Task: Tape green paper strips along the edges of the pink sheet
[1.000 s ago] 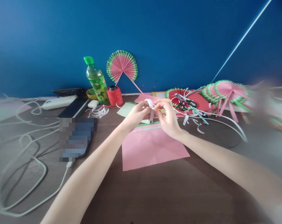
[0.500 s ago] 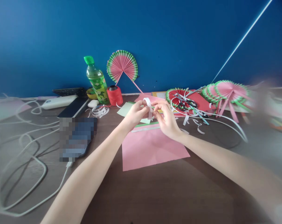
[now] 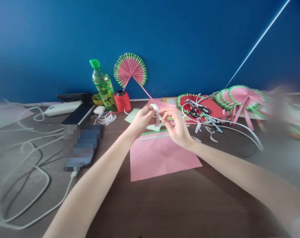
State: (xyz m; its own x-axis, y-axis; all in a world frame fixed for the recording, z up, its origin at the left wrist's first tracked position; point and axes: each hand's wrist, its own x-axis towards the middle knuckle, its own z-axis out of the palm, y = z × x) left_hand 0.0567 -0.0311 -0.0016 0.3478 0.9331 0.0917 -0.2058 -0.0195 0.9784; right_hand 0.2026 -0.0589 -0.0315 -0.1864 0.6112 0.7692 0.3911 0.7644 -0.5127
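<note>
In the middle of the head view my left hand [image 3: 143, 120] grips a thin white roll of tape [image 3: 154, 107], its fingers curled around the ring. A strip of tape hangs from the roll between my hands. Just to the right, my right hand [image 3: 177, 130] pinches at the strip's free end with thumb and forefinger; the exact contact is too small to make out. Below both hands lies a pink paper sheet [image 3: 162, 158], with a green band and a pale strip [image 3: 154, 137] along its far edge. Light green paper [image 3: 135, 117] lies partly behind my left hand.
Along the blue wall stand a green bottle [image 3: 101, 84], a red thread spool [image 3: 122, 101] and a pleated paper fan [image 3: 130, 70]. Scissors [image 3: 194, 108] lie on a red fan, with paper scraps nearby. More fans [image 3: 246, 96] are at right; a phone [image 3: 86, 145] and cables at left.
My left hand and the tape roll have shifted slightly left and tilted. My right hand's fingers have moved a little apart from the left hand.
</note>
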